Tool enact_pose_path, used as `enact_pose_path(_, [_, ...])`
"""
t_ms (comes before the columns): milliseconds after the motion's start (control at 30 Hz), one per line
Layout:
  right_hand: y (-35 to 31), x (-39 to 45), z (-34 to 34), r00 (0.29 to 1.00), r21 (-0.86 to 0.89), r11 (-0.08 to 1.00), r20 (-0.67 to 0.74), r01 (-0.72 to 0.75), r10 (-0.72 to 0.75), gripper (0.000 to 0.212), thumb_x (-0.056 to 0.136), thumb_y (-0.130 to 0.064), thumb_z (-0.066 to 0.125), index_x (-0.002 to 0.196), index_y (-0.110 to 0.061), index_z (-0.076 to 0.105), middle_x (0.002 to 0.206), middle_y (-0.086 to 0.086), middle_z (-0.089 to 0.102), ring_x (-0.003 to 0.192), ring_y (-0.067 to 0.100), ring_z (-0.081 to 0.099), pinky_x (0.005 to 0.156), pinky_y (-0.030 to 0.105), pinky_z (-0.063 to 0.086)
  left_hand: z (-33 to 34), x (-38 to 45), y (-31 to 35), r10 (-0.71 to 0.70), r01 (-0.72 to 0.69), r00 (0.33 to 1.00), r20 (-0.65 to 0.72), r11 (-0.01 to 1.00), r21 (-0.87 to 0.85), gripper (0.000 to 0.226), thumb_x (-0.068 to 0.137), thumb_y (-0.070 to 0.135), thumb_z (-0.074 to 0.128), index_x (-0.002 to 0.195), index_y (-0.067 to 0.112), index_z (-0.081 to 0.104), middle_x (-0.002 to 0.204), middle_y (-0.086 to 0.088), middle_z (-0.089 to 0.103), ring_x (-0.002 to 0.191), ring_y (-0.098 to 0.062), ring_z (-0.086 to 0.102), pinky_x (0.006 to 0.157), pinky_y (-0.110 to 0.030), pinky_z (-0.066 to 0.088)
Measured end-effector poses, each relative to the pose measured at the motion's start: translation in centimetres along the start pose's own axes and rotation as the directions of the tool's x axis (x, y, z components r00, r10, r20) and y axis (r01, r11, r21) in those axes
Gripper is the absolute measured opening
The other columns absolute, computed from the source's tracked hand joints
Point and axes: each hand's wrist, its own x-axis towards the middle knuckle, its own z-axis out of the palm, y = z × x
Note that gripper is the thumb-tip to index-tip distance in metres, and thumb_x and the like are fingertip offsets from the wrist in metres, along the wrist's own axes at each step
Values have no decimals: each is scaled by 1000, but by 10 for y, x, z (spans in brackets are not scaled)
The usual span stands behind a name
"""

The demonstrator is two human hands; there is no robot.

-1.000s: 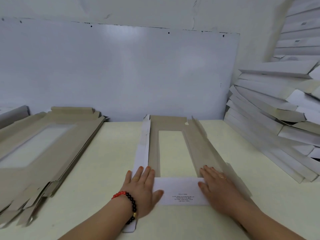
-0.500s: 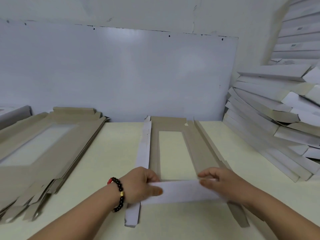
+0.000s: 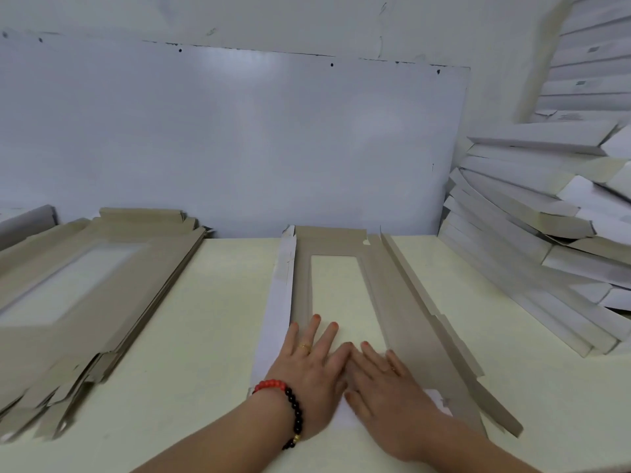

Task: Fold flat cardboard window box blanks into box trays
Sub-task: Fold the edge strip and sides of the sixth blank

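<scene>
A long grey-brown window box blank lies lengthwise on the pale table in front of me, its left side flap folded over showing white. Its near end flap is folded flat, white side up, and mostly hidden under my hands. My left hand, wearing a red and black bead bracelet, presses flat on that flap with straight fingers. My right hand lies flat beside it, the two hands touching at the middle of the blank.
A stack of flat blanks lies at the left of the table. Folded white and grey box trays are piled high on the right. A white board leans against the wall behind the table.
Half a second ago both hands pinched the white end flap at its corners and held it raised. Now the flap is pressed down flat and both hands lie open together on its middle.
</scene>
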Motion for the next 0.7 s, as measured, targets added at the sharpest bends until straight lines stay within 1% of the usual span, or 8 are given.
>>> enact_pose_path(133, [27,-12,0,995,-30,995,-37,-95,94,59,102,-45,15,152,-33,-13,156,-15,-24,144,6,-22,100,26,-31,4,-12,-23,-39,37,999,19,995,97,58,99,49,10,152,30,-6,159,-2,-19,141,-31,-30,105,-51,-29])
enact_pose_path(200, [38,-20,-2,981,-41,991,-150,-131,124,58,102,-42,22,154,-31,2,156,-13,-15,149,11,-5,99,25,-27,2,-23,-32,-148,147,989,10,988,42,57,99,51,17,151,32,4,161,-1,-13,145,-29,-19,113,-50,-17])
enact_pose_path(267, [40,-32,-13,948,-55,990,-298,-131,109,53,90,-37,39,139,-20,51,150,2,40,133,22,47,112,29,8,-8,-33,-35,-209,208,978,-12,975,-73,51,96,49,36,143,30,30,158,-4,11,146,-31,10,117,-48,14])
enact_pose_path(333, [44,-40,-15,915,-73,997,-404,-40,7,35,72,-27,63,104,-19,75,112,2,71,95,23,71,86,30,51,-20,-44,-35,-127,115,987,-95,985,-127,36,81,43,64,113,25,58,132,-8,51,120,-36,52,87,-40,52])
enact_pose_path(400, [49,-48,-11,914,-69,993,-389,95,-114,25,64,-21,76,89,-21,77,97,-4,73,79,16,72,61,22,56,-18,-54,-34,4,-41,971,-237,988,-150,29,75,51,65,92,27,66,106,2,63,95,-26,65,69,-32,56])
enact_pose_path(567, [55,-54,-19,929,-196,958,-264,211,-259,45,88,-57,43,88,-27,77,94,-14,72,79,3,69,63,14,53,-20,-68,-33,133,-149,984,-117,979,-141,43,70,73,48,85,37,68,89,21,62,91,-9,65,83,-40,56])
enact_pose_path(633, [50,-50,-25,901,-233,937,-291,260,-323,26,85,-46,62,84,-26,78,83,-13,73,71,7,70,59,17,55,-24,-65,-32,153,-169,976,-153,981,-98,31,78,61,48,78,36,66,81,22,59,82,-7,64,83,-38,56])
enact_pose_path(700, [47,-43,-27,913,-242,949,-303,202,-272,34,48,-27,90,79,-26,77,69,-12,69,58,9,65,52,17,51,-28,-55,-30,145,-159,976,-162,984,-78,27,84,48,47,69,32,63,71,19,56,71,-7,61,87,-33,54])
